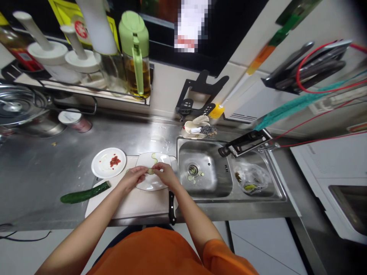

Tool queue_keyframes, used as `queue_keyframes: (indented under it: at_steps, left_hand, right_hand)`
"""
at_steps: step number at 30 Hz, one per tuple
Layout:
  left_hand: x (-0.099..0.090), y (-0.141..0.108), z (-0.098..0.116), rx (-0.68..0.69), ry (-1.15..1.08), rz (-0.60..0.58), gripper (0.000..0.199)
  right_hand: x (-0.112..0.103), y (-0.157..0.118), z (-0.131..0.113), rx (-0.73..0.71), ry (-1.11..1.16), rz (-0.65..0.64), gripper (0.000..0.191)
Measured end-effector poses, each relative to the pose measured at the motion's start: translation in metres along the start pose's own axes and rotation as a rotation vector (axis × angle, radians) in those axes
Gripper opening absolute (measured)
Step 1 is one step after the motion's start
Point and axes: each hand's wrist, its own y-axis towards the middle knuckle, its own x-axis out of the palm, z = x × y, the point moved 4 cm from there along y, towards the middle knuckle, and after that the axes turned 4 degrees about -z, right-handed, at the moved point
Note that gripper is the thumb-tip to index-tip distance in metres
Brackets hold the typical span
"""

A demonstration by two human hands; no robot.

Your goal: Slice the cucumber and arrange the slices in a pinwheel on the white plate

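We hold a thin, pale green cucumber slice [150, 171] between the two hands, over the middle of a squarish white plate [153, 186]. Our left hand [133, 178] pinches its left side with thumb and fingertips, and our right hand [165, 175] grips the other side the same way. More cucumber slices [155, 158] sit toward the plate's far rim, just beyond our fingers. The plate rests on a pale cutting board [129, 206], and at the board's right side we have a knife with a black riveted handle [171, 208]; its blade we cannot make out. To our left, a dark green cucumber [86, 194] with one cut end lies partly on the board and partly on the steel counter [37, 168]. Behind it stands a round white plate [99, 165] with chopped red pieces [115, 162]. On our right, a few pale slices lie in the sink [183, 152] near its drain.
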Motion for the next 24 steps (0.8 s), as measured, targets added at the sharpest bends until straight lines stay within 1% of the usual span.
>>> queue_keyframes:
  at_steps: [2,3,6,7,9,11,15,17,19,22,24]
  left_hand:
    - [0.005,0.001,-0.007,-0.106,-0.149,-0.002,0.021]
    - [0.008,0.002,-0.010,-0.169,-0.206,-0.021,0.021]
    - [0.018,0.002,-0.018,-0.328,-0.348,-0.136,0.024]
    - [0.020,0.003,-0.019,-0.352,-0.385,-0.166,0.022]
    - [0.022,0.004,-0.018,-0.357,-0.433,-0.185,0.013]
    - [0.022,0.005,-0.016,-0.336,-0.442,-0.170,0.003]
    - [0.018,0.009,-0.011,-0.277,-0.361,-0.102,0.020]
    - [0.014,0.014,-0.009,-0.225,-0.275,-0.052,0.025]
    - [0.010,0.020,-0.007,-0.139,-0.172,0.014,0.027]
    - [0.004,0.031,-0.002,0.005,0.011,0.119,0.026]
    - [0.003,0.038,0.002,0.071,0.162,0.169,0.026]
  right_hand:
    - [-0.003,0.000,-0.005,-0.033,-0.002,-0.024,0.012]
    - [-0.005,0.000,-0.007,-0.051,-0.005,-0.042,0.012]
    - [-0.009,0.001,-0.011,-0.084,-0.008,-0.104,0.011]
    - [-0.011,0.001,-0.012,-0.090,-0.004,-0.126,0.011]
    - [-0.013,0.001,-0.012,-0.098,0.009,-0.159,0.012]
    - [-0.016,0.001,-0.011,-0.099,0.013,-0.167,0.012]
    - [-0.022,0.004,-0.008,-0.077,-0.007,-0.159,0.011]
    - [-0.024,0.008,-0.004,-0.073,-0.023,-0.157,0.010]
    - [-0.027,0.015,0.000,-0.075,-0.062,-0.140,0.009]
    - [-0.032,0.029,0.007,-0.077,-0.183,-0.093,0.009]
    - [-0.034,0.041,0.010,-0.077,-0.290,-0.068,0.008]
